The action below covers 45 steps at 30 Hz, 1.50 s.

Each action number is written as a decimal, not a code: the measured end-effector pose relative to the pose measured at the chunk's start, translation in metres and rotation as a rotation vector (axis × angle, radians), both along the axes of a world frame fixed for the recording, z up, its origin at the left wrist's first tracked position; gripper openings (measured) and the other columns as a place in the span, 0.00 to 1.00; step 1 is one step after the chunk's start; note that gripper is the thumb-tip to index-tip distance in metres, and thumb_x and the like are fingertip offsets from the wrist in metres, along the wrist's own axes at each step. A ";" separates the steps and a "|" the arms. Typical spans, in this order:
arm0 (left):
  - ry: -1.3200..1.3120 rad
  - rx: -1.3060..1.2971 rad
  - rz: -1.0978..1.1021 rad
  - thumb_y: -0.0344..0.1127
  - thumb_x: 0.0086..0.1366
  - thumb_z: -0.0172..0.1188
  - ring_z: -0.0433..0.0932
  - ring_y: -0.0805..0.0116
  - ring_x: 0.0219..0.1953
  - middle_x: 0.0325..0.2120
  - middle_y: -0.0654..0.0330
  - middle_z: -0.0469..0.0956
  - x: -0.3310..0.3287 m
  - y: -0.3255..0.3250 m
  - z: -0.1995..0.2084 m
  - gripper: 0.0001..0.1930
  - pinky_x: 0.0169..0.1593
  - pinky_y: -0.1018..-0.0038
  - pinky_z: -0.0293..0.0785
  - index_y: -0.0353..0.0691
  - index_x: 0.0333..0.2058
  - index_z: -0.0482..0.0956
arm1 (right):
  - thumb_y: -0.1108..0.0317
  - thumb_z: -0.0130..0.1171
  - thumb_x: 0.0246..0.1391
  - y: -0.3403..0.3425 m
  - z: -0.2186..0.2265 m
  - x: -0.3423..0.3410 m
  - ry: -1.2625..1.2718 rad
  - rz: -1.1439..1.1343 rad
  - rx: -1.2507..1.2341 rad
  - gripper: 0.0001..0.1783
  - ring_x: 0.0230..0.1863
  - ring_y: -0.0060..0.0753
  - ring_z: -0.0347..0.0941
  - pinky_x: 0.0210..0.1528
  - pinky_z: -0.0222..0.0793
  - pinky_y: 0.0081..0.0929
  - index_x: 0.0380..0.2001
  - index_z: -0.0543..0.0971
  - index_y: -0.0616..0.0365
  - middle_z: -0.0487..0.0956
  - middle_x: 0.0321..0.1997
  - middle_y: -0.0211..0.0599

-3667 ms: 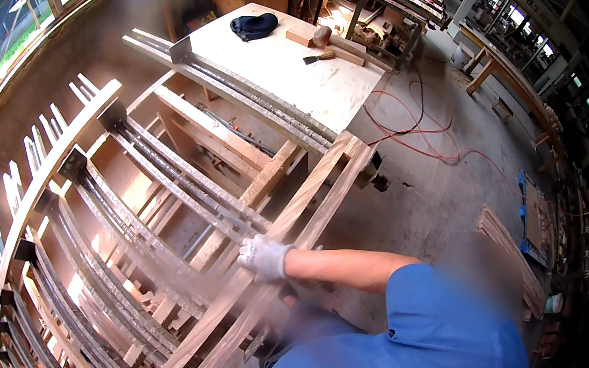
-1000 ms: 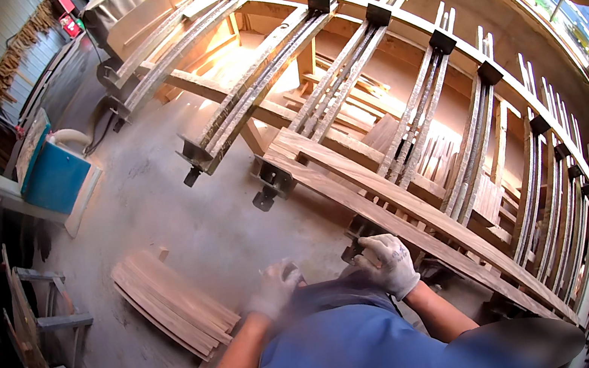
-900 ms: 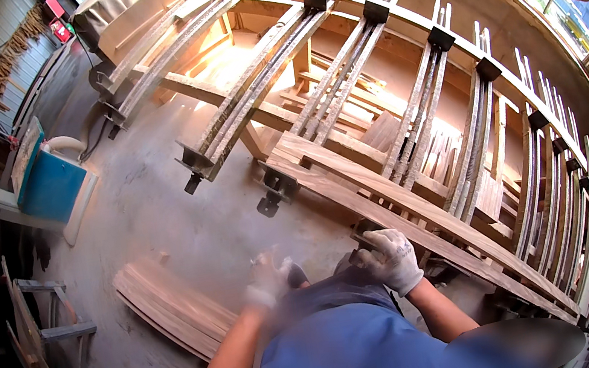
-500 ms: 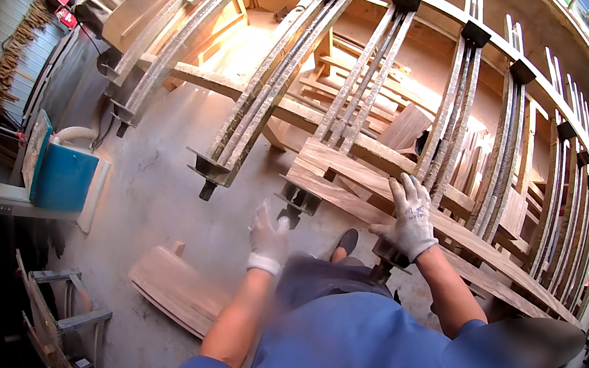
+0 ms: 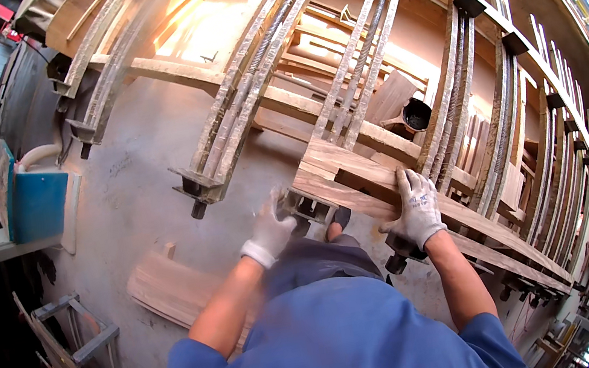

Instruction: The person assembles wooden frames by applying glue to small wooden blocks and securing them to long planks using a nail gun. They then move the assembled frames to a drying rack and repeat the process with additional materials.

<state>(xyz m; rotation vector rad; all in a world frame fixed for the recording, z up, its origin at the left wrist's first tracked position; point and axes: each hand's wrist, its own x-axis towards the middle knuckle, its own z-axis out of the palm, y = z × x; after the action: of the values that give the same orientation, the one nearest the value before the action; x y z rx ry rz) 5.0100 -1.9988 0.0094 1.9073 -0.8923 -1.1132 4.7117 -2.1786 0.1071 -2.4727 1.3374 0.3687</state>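
Clamp rack (image 5: 243,93) and floor (image 5: 138,184): supported items.
In front of you, long clamp bars form the rack; along its near edge, two wooden boards (image 5: 366,202) lie side by side across the bar ends, running toward the rack's right end. To your left, well apart from that edge, you have a stack of curved boards (image 5: 172,284) directly on the floor.

We look from the person's head, through the left of two side-by-side fisheye lenses, steeply down over the blue shirt (image 5: 334,346) to the gloved left hand (image 5: 269,232) and right hand (image 5: 418,207) close below us. The lens is wide enough that we also take in the floor (image 5: 133,181) and the clamp rack (image 5: 451,103), which stretches farther off toward the upper right, its edges bowing near the dark round rim.
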 end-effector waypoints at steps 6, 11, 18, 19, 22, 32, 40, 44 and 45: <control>0.289 0.262 -0.081 0.35 0.57 0.78 0.78 0.58 0.62 0.59 0.49 0.79 -0.018 -0.002 0.026 0.45 0.66 0.64 0.73 0.33 0.70 0.64 | 0.38 0.88 0.23 -0.001 0.003 0.029 -0.022 0.029 -0.005 0.82 0.78 0.61 0.54 0.80 0.47 0.57 0.78 0.55 0.64 0.59 0.77 0.57; 0.439 0.314 0.117 0.38 0.61 0.76 0.83 0.60 0.56 0.52 0.55 0.86 -0.026 -0.018 -0.028 0.29 0.60 0.65 0.80 0.37 0.59 0.77 | 0.35 0.72 0.52 -0.049 -0.012 0.041 -0.390 -0.226 0.215 0.65 0.76 0.63 0.62 0.79 0.55 0.47 0.77 0.56 0.70 0.65 0.75 0.68; 0.049 0.136 -0.093 0.42 0.74 0.54 0.77 0.57 0.63 0.62 0.57 0.79 -0.044 0.009 -0.086 0.23 0.66 0.57 0.75 0.45 0.65 0.72 | 0.35 0.55 0.69 -0.231 -0.141 0.034 -0.974 -0.937 0.353 0.36 0.49 0.44 0.77 0.58 0.72 0.41 0.49 0.82 0.64 0.84 0.46 0.38; 0.044 0.121 -0.099 0.42 0.75 0.54 0.76 0.56 0.65 0.63 0.56 0.77 -0.043 0.016 -0.091 0.24 0.67 0.57 0.73 0.44 0.66 0.71 | 0.33 0.54 0.69 -0.252 -0.152 0.045 -1.009 -1.054 0.455 0.38 0.49 0.43 0.76 0.58 0.71 0.40 0.51 0.82 0.62 0.83 0.45 0.36; -0.184 0.217 -0.302 0.45 0.77 0.52 0.70 0.55 0.70 0.68 0.53 0.72 -0.044 0.015 -0.083 0.27 0.71 0.57 0.68 0.42 0.69 0.67 | 0.26 0.52 0.66 -0.294 -0.183 0.072 -1.078 -1.294 0.554 0.42 0.47 0.35 0.75 0.56 0.71 0.38 0.54 0.81 0.58 0.80 0.42 0.31; -0.448 0.462 -0.650 0.53 0.73 0.57 0.66 0.56 0.72 0.71 0.57 0.69 -0.041 -0.016 -0.045 0.34 0.74 0.55 0.62 0.47 0.71 0.63 | 0.14 0.44 0.60 -0.431 -0.195 0.114 -1.379 -1.378 0.629 0.42 0.30 0.30 0.63 0.36 0.66 0.37 0.37 0.70 0.47 0.66 0.29 0.29; -0.452 0.450 -0.680 0.53 0.76 0.49 0.69 0.57 0.70 0.69 0.58 0.70 -0.040 0.005 -0.052 0.29 0.72 0.54 0.67 0.47 0.70 0.65 | 0.15 0.31 0.63 -0.436 -0.182 0.136 -1.378 -1.249 0.848 0.63 0.83 0.56 0.51 0.83 0.46 0.51 0.80 0.51 0.60 0.54 0.83 0.62; -0.170 0.311 -0.325 0.53 0.75 0.51 0.72 0.53 0.67 0.66 0.58 0.75 -0.052 0.032 -0.096 0.27 0.71 0.52 0.66 0.47 0.67 0.70 | 0.10 0.38 0.55 -0.453 -0.192 0.072 -1.407 -1.413 0.650 0.73 0.86 0.58 0.39 0.84 0.39 0.55 0.82 0.40 0.61 0.45 0.86 0.58; -0.127 0.269 -0.257 0.52 0.74 0.52 0.73 0.51 0.66 0.64 0.58 0.76 -0.052 0.032 -0.099 0.26 0.70 0.51 0.66 0.47 0.65 0.72 | 0.09 0.37 0.55 -0.464 -0.195 0.066 -1.427 -1.465 0.583 0.73 0.86 0.59 0.38 0.84 0.39 0.54 0.82 0.41 0.62 0.45 0.86 0.59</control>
<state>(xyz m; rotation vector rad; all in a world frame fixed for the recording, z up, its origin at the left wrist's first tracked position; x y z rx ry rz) 4.9582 -1.9666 -0.0896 2.1454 -1.1302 -1.3302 4.7775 -2.6429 -0.0878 -0.4047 1.4312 -0.9684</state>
